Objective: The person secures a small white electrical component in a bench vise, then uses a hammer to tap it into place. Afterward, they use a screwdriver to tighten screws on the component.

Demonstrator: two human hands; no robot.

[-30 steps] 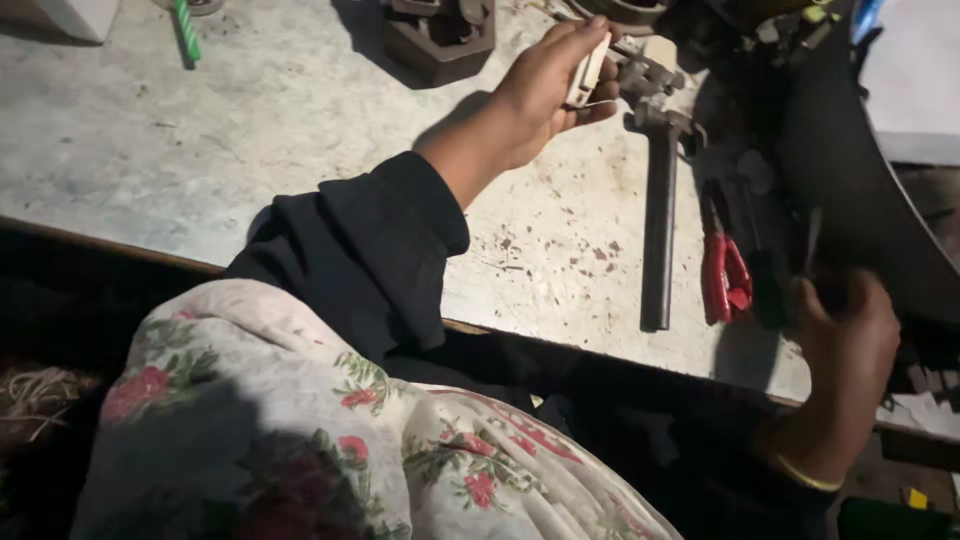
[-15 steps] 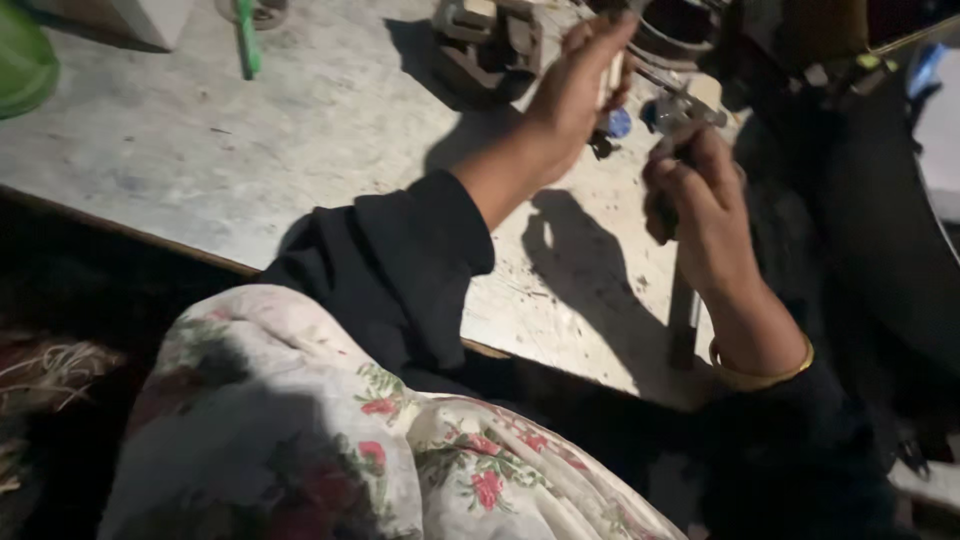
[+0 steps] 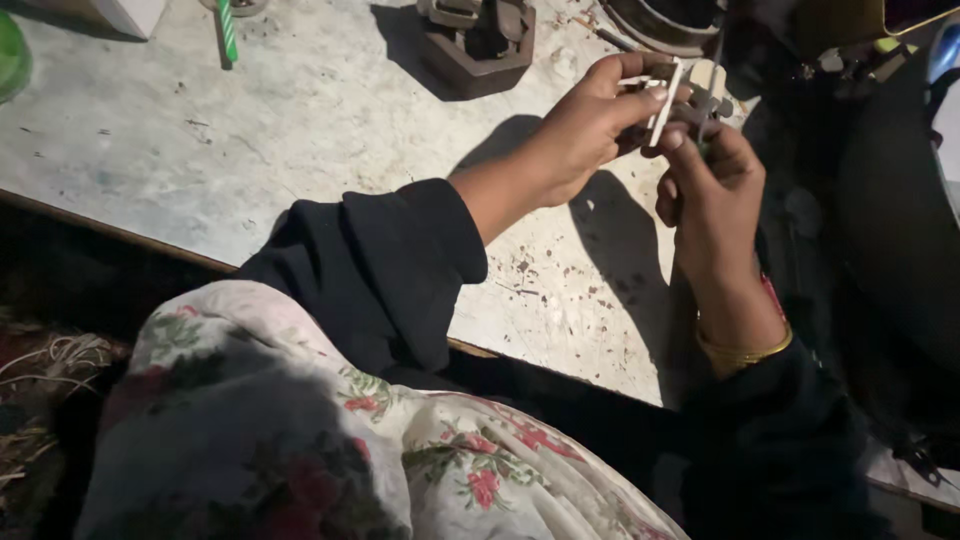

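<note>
Scuffed and speckled with dark flecks, the pale grey tabletop fills most of the view, lit harshly from one side while its near edge drops into shadow. Above its far right part the left hand pinches a small white flat plastic piece between thumb and fingertips, and the right hand, a gold bangle on its wrist, is closed around a small dark metal part pressed against that white piece. Both things are held clear of the surface, touching each other. It looks like a fitting step, the two parts being lined up; seating them would call for steady alignment and a firm squeeze. Behind them sits a dark blocky metal fixture, and a green stick-like tool lies far left
</note>
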